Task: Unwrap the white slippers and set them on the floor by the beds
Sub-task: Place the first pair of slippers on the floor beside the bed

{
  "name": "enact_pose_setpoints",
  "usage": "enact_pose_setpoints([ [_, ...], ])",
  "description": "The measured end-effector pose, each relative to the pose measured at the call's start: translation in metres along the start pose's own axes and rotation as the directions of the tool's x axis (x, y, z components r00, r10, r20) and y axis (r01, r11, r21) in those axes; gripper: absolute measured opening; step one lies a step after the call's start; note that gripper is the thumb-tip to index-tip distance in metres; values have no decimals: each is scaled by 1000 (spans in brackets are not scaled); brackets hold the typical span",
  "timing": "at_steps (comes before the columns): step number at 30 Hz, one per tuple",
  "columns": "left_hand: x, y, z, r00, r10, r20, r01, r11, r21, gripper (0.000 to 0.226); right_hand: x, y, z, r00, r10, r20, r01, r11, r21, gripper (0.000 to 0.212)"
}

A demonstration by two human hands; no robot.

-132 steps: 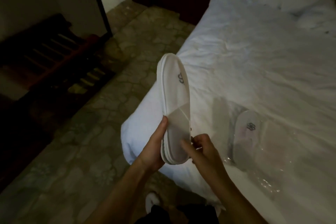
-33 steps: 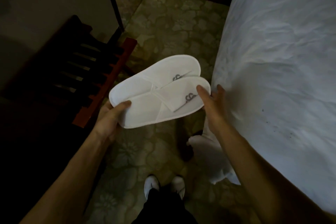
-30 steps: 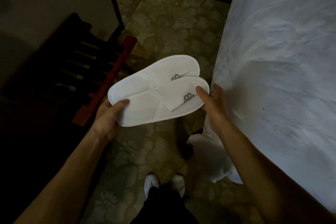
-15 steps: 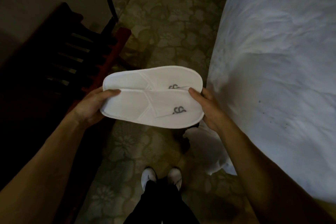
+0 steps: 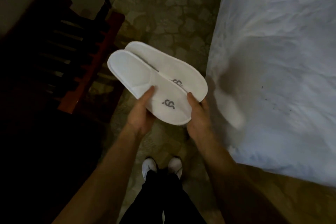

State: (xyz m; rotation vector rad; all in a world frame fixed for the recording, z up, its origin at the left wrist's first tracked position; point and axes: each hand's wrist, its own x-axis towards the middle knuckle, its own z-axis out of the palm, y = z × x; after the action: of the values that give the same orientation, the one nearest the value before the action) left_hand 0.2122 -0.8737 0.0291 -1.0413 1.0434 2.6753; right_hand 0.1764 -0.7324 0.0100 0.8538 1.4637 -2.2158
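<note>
The person stands in the gap beside the bed, holding a pair of flat white cloth slippers [image 5: 160,83] out in front at about waist height, above the floor. The two slippers lie side by side and touching, each with a small grey logo on its toe band, the toes towards the person and the heels slanting away to the left. The left hand [image 5: 141,114] grips the near slipper at its left edge, thumb on top and the other fingers tucked underneath. The right hand [image 5: 197,114] closes on the pair from the right side, thumb pressed on the upper face; its other fingers are hidden below, so how far they wrap I cannot tell. No wrapper shows on the slippers.

Below them is a dim stone-patterned floor [image 5: 169,5]. The bed with its rumpled white sheet [image 5: 281,60] fills the right side, close to the right forearm. To the left stands a dark slatted wooden rack with a reddish frame [image 5: 78,51]. The person's white shoes [image 5: 161,167] show beneath dark trousers.
</note>
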Motion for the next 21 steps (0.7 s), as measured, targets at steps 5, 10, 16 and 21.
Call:
enact_pose_setpoints([
  [5, 10, -45, 2, 999, 17, -49, -17, 1000, 7, 47, 3, 24, -10, 999, 33, 23, -37, 979, 201, 45],
  [10, 29, -65, -11, 990, -23, -140, 33, 997, 66, 39, 11, 44, -24, 998, 40, 39, -47, 973, 227, 41],
  [16, 54, -69, -35, 983, -23, -183, 53, 986, 159, 34, 33, 68, -48, 983, 119, 138, -132, 987, 89, 39],
  [21, 75, -71, -58, 986, -15, -168, 63, 955, 289, 18, 63, 86, -72, 950, 233, 209, -256, 963, 89, 44],
])
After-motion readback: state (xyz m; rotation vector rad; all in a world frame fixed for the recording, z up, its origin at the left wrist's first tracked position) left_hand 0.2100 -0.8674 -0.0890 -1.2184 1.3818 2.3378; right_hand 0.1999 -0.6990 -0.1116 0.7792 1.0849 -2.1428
